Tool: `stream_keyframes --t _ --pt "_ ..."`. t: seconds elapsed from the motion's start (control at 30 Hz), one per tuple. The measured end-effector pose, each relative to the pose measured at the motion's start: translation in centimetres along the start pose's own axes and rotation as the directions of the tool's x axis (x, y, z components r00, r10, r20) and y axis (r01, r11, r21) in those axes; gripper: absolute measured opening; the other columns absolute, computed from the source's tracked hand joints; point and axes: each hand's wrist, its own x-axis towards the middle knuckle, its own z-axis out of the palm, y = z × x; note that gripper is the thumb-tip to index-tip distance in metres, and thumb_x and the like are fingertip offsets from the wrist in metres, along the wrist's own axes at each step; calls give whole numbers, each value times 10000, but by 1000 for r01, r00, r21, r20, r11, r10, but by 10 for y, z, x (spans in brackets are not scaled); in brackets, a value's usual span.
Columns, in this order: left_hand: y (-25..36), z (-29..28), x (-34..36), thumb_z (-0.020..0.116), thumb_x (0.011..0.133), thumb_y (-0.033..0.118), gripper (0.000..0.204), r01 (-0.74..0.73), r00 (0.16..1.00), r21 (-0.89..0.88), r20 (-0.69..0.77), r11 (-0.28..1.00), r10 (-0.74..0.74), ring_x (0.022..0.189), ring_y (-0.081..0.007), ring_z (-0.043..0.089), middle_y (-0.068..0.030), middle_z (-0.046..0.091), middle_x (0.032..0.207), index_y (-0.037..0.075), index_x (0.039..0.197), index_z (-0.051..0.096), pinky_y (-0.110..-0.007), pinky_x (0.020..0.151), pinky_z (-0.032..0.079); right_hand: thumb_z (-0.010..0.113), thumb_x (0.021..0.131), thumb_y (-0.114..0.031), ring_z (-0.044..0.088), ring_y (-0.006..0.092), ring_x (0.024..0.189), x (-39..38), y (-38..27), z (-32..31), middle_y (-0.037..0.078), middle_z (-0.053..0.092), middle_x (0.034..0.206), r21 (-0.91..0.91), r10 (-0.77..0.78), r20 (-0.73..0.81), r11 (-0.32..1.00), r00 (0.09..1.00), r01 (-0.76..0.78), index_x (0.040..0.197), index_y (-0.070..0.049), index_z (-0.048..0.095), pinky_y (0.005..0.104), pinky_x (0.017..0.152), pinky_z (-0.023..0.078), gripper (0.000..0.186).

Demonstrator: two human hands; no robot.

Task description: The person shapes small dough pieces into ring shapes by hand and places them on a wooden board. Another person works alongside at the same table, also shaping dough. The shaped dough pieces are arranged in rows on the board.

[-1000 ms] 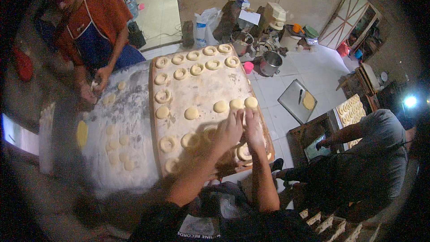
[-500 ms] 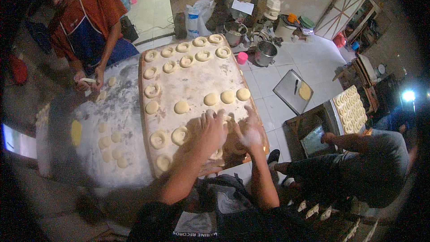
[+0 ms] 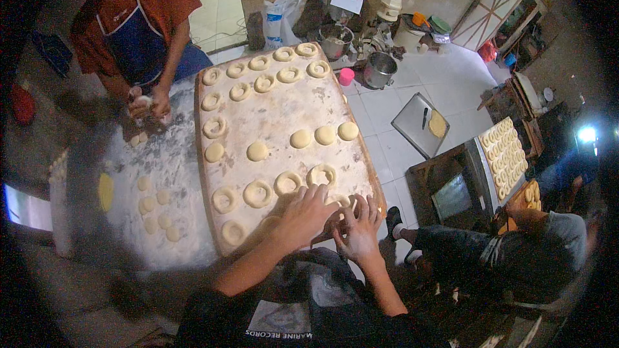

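Note:
At the near right of the floured wooden board (image 3: 284, 113), my left hand (image 3: 304, 218) and my right hand (image 3: 361, 235) meet over a dough ring (image 3: 339, 202). My left fingers curl down onto its left side, while my right fingers bend around its right side. The fingers partly cover this ring. Just beyond my hands lies another dough ring (image 3: 321, 175) with a wide hole, and a dough ring (image 3: 288, 183) sits left of it. Across the middle is a row of uncut dough discs, including a dough disc (image 3: 300, 139). More rings line the far side.
Left of the board, a floured table (image 3: 187, 219) carries small dough pieces. A co-worker (image 3: 145, 32) in a blue apron handles dough there. On the floor stand a metal tray (image 3: 412, 125) and a steel pot (image 3: 379, 71). Another person (image 3: 516, 251) sits at right by a dough-filled tray (image 3: 503, 158).
Both my hands have moved nearer to me, from one dough ring to another in the nearest row. The ring they left is now uncovered. The co-worker's hands have moved closer together.

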Motion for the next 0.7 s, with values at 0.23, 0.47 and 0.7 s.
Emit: stream_keyframes --t 0.23,0.47,0.7 --pt "-13 -14 -29 599 845 88 267 18 997 -120 -78 993 -27 1105 -316 535 -142 540 1116 118 1104 655 -437 922 448 700 818 -242 381 469 1309 8 -8 -1 232 450 1351 -5 -106 -130 994 986 106 1177 -56 588 581 1066 302 420" --pt "-71 -7 -165 629 796 32 358 457 644 -482 -401 748 -652 898 -388 625 -199 597 962 83 1151 623 -479 814 507 572 935 -155 673 334 885 77 -147 8 184 685 956 732 -370 268 678 890 61 1015 11 643 411 807 526 198" --pt "-135 48 -354 606 891 74 344 618 97 -710 -357 337 -929 1064 -368 633 -205 647 1171 1 1225 570 -431 938 489 559 889 -168 671 391 914 101 -315 206 229 682 998 468 -742 274 659 612 589 1121 -23 629 475 797 540 282"
